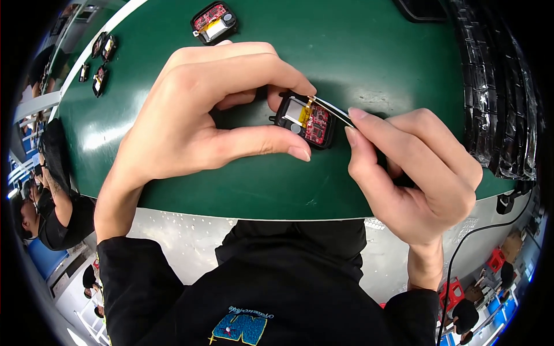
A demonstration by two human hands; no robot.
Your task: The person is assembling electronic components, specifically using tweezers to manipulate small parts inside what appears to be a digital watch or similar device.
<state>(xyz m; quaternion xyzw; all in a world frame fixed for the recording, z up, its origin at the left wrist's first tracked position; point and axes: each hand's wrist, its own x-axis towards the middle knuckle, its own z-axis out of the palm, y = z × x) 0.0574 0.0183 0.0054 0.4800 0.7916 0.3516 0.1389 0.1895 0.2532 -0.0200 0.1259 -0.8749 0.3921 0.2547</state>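
My left hand [202, 109] curls around a small black device half [317, 144], steadying it just above or on the green table. Its index fingertip presses near the far corner, and the thumb lies along the near side. Inside the open casing show a red circuit board [319, 124], a silver battery [294, 109], yellow tape [306, 116] and a round grey part [296, 128]. Between thumb and forefinger, my right hand [412, 167] pinches slim tweezers [334, 109]. Their tip reaches the casing's far edge, beside my left index fingertip; the exact contact is too small to tell.
Another opened device [213, 24] lies at the back of the green table [259, 193]. Several more devices [100, 79] sit at the far left. Black wrapped stacks [499, 92] line the right edge, near a dark tray [421, 8]. A co-worker [60, 190] is at the left.
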